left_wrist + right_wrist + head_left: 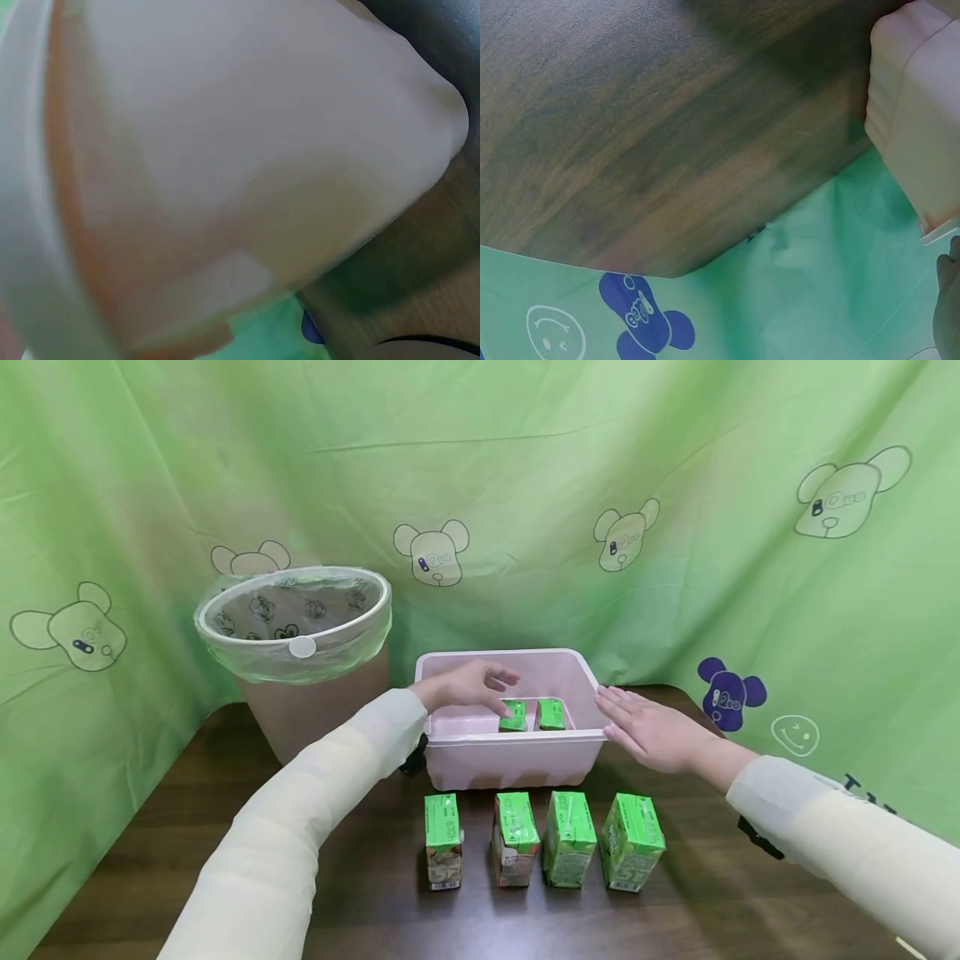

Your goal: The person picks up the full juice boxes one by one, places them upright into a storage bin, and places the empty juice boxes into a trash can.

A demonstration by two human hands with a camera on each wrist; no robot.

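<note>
A pale pink plastic bin point(517, 764) stands on the table, with two green-topped drink cartons inside, a left one point(513, 717) and a right one point(551, 714). My left hand point(472, 683) reaches over the bin's left side, fingers parted and slightly bent, the thumb at the left carton's top. Whether it touches that carton I cannot tell. My right hand point(652, 731) lies with straight fingers against the bin's right rim. In the left wrist view the bin's wall point(225, 127) fills most of the picture. The right wrist view catches the bin point(922, 97) and a bit of hand.
Several drink cartons stand in a row before the bin, from a left one point(443, 843) to a right one point(633, 843). A tall lined trash can point(322, 710) is at the left. Green printed cloth point(525, 460) hangs behind the dark wooden table point(375, 902).
</note>
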